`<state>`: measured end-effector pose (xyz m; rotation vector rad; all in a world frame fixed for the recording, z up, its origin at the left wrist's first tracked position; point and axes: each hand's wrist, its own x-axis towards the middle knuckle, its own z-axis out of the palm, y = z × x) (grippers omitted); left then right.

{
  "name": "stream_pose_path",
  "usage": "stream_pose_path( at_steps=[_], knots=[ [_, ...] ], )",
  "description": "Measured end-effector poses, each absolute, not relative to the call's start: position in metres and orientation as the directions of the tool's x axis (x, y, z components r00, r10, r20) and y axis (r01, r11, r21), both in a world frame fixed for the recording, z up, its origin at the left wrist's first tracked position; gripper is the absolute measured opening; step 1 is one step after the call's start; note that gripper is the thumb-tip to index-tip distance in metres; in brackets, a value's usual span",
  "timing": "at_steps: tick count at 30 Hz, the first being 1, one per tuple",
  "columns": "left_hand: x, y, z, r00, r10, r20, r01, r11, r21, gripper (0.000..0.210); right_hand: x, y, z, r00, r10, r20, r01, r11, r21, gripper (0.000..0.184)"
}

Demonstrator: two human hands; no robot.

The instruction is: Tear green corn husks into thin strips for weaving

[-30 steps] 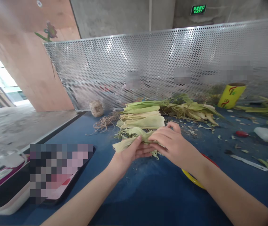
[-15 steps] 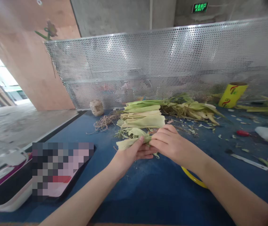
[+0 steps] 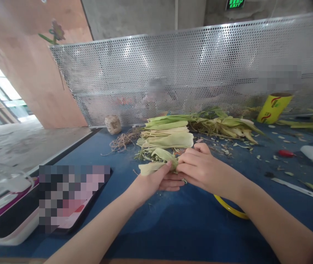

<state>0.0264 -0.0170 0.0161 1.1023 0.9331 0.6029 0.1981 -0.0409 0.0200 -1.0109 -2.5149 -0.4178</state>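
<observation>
Head camera view showed us a pale green leaf point(image 3: 148, 169) right in front of us, over the blue table point(image 3: 150, 234). Our left hand point(image 3: 156, 181) pinched it, with the thumb on top and the other fingers underneath. Our right hand point(image 3: 207, 169) had its fingers curled in on the leaf's right end, so both hands were grasping it. The leaf's long way ran from side to side. Its wide, loose end poked out to the left, past our left thumb, so our left hand was nearer to that end. A stack of leaves point(image 3: 167, 139) lay just past our hands, and it ran side to side too, with our right knuckles near its right end. Some bits were hard to see. Our right hand hid the leaf's other end. We could not tell if the curly green piece point(image 3: 162, 155) behind belonged to the same leaf. Our right arm covered part of a yellow rim point(image 3: 230, 209).
</observation>
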Motion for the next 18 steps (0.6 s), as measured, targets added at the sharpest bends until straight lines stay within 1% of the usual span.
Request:
stream_pose_path(
  at_steps=[5,8,10,12,13,16,18],
  knots=[
    [0.0282,-0.0156,0.0099,0.490,0.841,-0.229,-0.009,0.268,0.963,0.025,0.1923,-0.0465,0.0225,-0.547,0.698,0.461,0.768,0.638,-0.054,0.009],
    [0.0277,-0.0171,0.0111,0.494,0.833,-0.249,-0.050,0.313,0.948,0.022,0.1901,-0.0478,0.0228,-0.517,0.714,0.473,0.778,0.622,-0.087,0.011],
    [0.0265,-0.0178,0.0137,0.521,0.806,-0.282,-0.085,0.378,0.922,0.025,0.1897,-0.0470,0.0220,-0.510,0.702,0.497,0.788,0.613,-0.058,0.012],
    [0.0248,-0.0172,0.0161,0.543,0.788,-0.290,-0.131,0.421,0.897,0.029,0.1897,-0.0454,0.0204,-0.512,0.682,0.523,0.799,0.601,-0.001,0.009],
    [0.0239,-0.0165,0.0169,0.547,0.785,-0.292,-0.152,0.436,0.887,0.031,0.1899,-0.0446,0.0194,-0.513,0.665,0.542,0.805,0.593,0.035,0.010],
    [0.0220,-0.0134,0.0179,0.544,0.784,-0.301,-0.202,0.470,0.859,0.031,0.1915,-0.0436,0.0169,-0.535,0.577,0.617,0.808,0.564,0.173,0.019],
    [0.0215,-0.0115,0.0175,0.547,0.780,-0.304,-0.235,0.491,0.839,0.030,0.1937,-0.0442,0.0160,-0.587,0.497,0.640,0.781,0.555,0.286,0.022]
  ],
)
